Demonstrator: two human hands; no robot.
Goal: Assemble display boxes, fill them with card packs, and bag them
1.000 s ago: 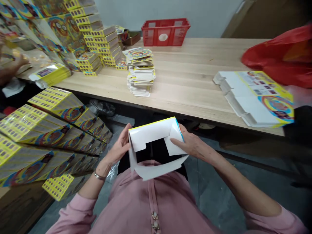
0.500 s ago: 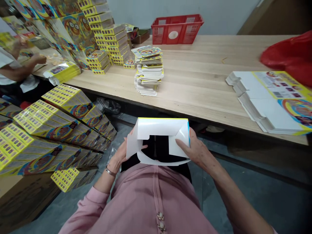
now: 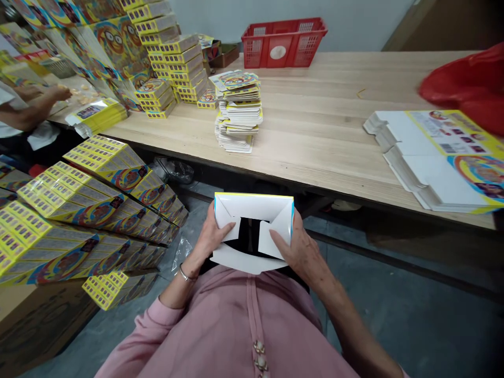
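Above the person's lap, the left hand (image 3: pixel 210 239) and right hand (image 3: pixel 297 249) grip a part-folded white carton (image 3: pixel 254 207) by its sides. Its walls stand up, but its inner flaps remain unclosed; a stack of flat printed blanks (image 3: pixel 437 157) lies on the wooden desk (image 3: pixel 315 142).

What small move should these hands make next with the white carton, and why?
Probably fold the loose bottom flap of the carton up and over, since it sticks out toward the body. The left hand and right hand press the side flaps inward, leaving a gap it could likely cover.
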